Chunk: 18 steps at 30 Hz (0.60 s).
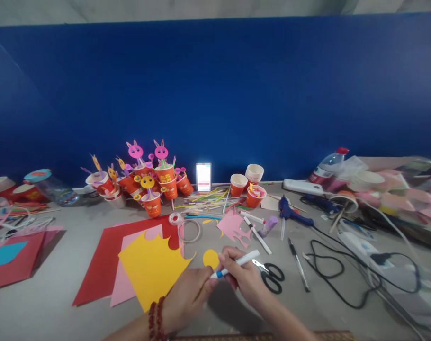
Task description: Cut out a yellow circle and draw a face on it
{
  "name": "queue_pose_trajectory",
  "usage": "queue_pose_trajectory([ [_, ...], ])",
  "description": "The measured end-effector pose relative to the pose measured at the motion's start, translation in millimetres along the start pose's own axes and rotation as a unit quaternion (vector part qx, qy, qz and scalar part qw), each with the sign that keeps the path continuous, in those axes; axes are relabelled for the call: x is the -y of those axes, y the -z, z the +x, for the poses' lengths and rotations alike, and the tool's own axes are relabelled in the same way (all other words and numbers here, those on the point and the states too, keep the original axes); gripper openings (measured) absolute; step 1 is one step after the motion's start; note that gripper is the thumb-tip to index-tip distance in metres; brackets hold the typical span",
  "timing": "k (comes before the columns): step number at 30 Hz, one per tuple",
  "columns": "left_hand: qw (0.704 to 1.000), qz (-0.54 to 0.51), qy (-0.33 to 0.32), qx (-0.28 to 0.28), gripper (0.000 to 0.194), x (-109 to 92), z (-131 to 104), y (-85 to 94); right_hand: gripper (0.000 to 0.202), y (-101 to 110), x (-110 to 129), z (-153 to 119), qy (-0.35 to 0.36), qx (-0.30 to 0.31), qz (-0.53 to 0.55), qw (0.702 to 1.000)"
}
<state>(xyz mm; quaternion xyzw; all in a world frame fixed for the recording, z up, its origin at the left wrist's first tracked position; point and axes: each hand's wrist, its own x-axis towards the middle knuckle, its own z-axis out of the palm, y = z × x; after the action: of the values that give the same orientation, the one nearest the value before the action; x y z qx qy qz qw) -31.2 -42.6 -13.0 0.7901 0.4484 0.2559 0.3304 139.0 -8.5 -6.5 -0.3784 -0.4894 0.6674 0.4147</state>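
Note:
A white marker with a blue band is held between both hands, tilted up to the right. My right hand is closed around its body. The fingers of my left hand pinch its lower left end, near the blue band; whether a cap is there I cannot make out. Just beyond the hands lies a yellow paper circle. To the left, a yellow sheet with scalloped cut edges overlaps pink and red sheets. Black-handled scissors rest right of my right hand.
Red paper cups with paper animal faces stand at the back left. A lit phone leans against the blue wall. Further right are a tape roll, pink scraps, a pen, a glue gun and its cable.

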Motion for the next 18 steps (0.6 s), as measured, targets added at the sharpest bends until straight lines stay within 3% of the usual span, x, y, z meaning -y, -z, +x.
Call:
queue_pose_trajectory([
  [1,0.996,-0.084,0.031,0.025,0.044,-1,-4,-2.0,0.046,5,2,-1,0.002,-0.006,0.014,1.000],
  [3,0.957,-0.255,0.114,0.070,0.049,1,-12,-4.4,0.044,24,13,-1,0.025,-0.059,0.063,0.996],
  [5,0.921,-0.338,0.181,0.061,0.053,9,-18,-1.2,0.040,51,31,1,0.080,-0.169,0.118,0.975],
  [6,0.925,-0.324,0.193,0.031,0.054,14,-20,3.3,0.037,65,39,3,0.115,-0.220,0.134,0.959],
  [8,0.968,-0.174,0.165,-0.071,0.049,25,-18,16.8,0.035,84,49,4,0.157,-0.262,0.132,0.943],
  [10,0.989,0.032,0.104,-0.101,0.038,35,-5,32.5,0.037,86,44,6,0.127,-0.230,0.093,0.960],
  [11,0.985,0.125,0.065,-0.104,0.035,40,5,39.3,0.038,81,37,7,0.095,-0.200,0.065,0.973],
  [13,0.949,0.289,0.024,-0.120,0.032,51,28,48.5,0.041,65,15,11,0.032,-0.147,0.009,0.989],
  [15,0.935,0.326,0.030,-0.135,0.025,63,50,51.5,0.041,51,-8,18,0.009,-0.092,-0.043,0.995],
  [18,0.924,0.351,0.032,-0.145,0.015,82,71,49.0,0.037,44,-32,27,-0.001,-0.061,-0.106,0.993],
])
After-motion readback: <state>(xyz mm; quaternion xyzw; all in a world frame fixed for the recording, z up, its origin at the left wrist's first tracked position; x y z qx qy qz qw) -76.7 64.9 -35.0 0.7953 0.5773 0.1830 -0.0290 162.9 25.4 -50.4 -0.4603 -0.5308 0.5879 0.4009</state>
